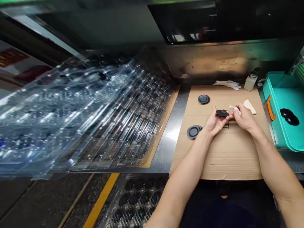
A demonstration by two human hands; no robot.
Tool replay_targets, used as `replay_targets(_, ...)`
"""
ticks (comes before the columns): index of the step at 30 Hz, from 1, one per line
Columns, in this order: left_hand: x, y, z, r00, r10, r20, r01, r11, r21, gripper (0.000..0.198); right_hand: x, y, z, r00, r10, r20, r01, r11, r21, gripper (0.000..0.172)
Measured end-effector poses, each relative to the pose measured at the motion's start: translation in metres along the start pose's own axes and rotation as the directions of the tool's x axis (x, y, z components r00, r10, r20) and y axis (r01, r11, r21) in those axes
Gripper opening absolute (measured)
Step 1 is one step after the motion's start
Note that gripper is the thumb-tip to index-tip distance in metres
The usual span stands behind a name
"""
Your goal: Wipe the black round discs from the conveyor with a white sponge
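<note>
My left hand is closed on a flat black round part, held edge-on above the cardboard sheet. My right hand pinches a small white cloth right beside that part. Two more black round parts lie on the cardboard: one farther back, one to the left of my left wrist.
A stack of clear plastic blister trays fills the left of the steel bench. A teal bin at right holds black parts. At the back lie white gloves, a small bottle and a beige pad.
</note>
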State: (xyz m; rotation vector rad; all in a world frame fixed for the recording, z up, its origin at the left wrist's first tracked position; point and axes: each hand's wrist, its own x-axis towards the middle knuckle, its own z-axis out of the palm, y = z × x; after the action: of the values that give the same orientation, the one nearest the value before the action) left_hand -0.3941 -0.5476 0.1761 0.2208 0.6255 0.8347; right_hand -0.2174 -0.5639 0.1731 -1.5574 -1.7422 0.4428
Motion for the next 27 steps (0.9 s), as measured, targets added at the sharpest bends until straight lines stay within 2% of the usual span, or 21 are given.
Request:
replay_targets(3,0.002,-0.003,-0.001,1.000,0.027,-0.011,-0.026,0.995,0.094,0.068,0.001,-0.004,-0.003,0.999,0.011,0.043,-0.011,1.000,-0.005,0.026)
replay_targets(6,0.004,-0.010,-0.003,0.997,0.075,-0.008,-0.072,0.975,0.212,0.064,0.001,-0.006,-0.003,0.995,-0.042,0.087,0.045,0.998,-0.034,0.027)
replay_targets(10,0.005,-0.020,-0.007,0.981,0.178,0.083,-0.196,0.898,0.393,0.054,-0.001,-0.002,0.003,0.987,-0.125,0.105,0.141,0.976,-0.167,0.025)
replay_targets(13,0.005,-0.024,-0.008,0.962,0.229,0.147,-0.271,0.843,0.465,0.057,-0.002,0.000,0.005,0.985,-0.118,0.125,0.147,0.953,-0.263,0.024)
replay_targets(19,0.006,-0.027,-0.011,0.943,0.244,0.227,-0.329,0.794,0.512,0.059,-0.002,-0.002,0.001,0.987,-0.134,0.093,0.154,0.953,-0.262,0.026)
replay_targets(24,0.007,-0.027,-0.013,0.951,0.225,0.211,-0.305,0.790,0.532,0.057,-0.003,-0.003,-0.001,0.990,-0.031,0.137,0.073,0.949,-0.308,0.022)
replay_targets(27,0.003,-0.018,-0.011,0.962,0.224,0.155,-0.270,0.856,0.440,0.050,-0.003,-0.003,-0.004,0.999,-0.034,-0.015,0.029,0.969,-0.247,0.025)
